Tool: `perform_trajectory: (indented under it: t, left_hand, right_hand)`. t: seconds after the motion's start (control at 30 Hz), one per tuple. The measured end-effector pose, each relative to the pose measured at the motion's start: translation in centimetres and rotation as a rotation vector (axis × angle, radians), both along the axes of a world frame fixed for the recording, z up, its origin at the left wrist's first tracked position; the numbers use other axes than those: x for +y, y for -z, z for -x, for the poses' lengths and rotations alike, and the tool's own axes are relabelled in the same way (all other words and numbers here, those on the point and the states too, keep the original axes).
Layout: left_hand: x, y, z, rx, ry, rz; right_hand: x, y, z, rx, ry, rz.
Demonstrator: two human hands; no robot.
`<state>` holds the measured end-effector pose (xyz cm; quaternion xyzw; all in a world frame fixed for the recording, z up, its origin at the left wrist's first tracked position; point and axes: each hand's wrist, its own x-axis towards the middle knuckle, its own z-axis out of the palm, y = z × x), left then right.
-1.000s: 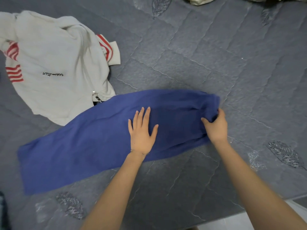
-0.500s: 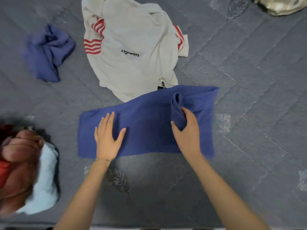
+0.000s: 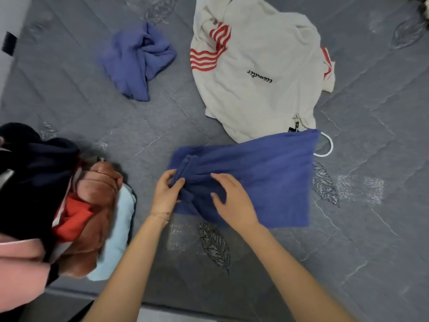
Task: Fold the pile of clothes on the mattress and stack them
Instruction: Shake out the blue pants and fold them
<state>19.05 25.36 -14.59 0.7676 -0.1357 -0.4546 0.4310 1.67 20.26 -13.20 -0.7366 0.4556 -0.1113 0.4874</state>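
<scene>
The blue cloth (image 3: pixel 267 177) lies partly folded on the grey quilted mattress (image 3: pixel 69 94), just in front of a cream zip jacket (image 3: pixel 255 66) with red stripes. The left hand (image 3: pixel 166 194) pinches the cloth's bunched left edge between thumb and fingers. The right hand (image 3: pixel 234 201) rests on the fabric beside it, fingers relaxed. A crumpled blue garment (image 3: pixel 139 59) lies farther back, and a pile of clothes (image 3: pixel 58 205) sits at the left.
</scene>
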Motion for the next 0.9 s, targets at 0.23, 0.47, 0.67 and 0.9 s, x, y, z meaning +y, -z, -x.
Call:
perform_trajectory:
  t: [0.23, 0.47, 0.67, 0.9]
  left_hand:
    - [1.6, 3.4, -2.5, -0.357, 0.135, -0.083]
    - [-0.2, 3.7, -1.6, -0.255, 0.017, -0.181]
    - [-1.3, 3.6, -0.8, -0.324, 0.078, -0.153]
    - [-0.9, 1.9, 0.4, -0.347, -0.033, 0.003]
  right_hand:
    - [-4.1, 4.0, 8.4, 0.535, 0.358, 0.119]
    - [-5.8, 5.3, 11.1, 0.320, 0.754, -0.021]
    - [-7.9, 5.3, 12.0, 0.083, 0.981, -0.245]
    - [-8.6, 4.2, 12.7, 0.057, 0.912, -0.315]
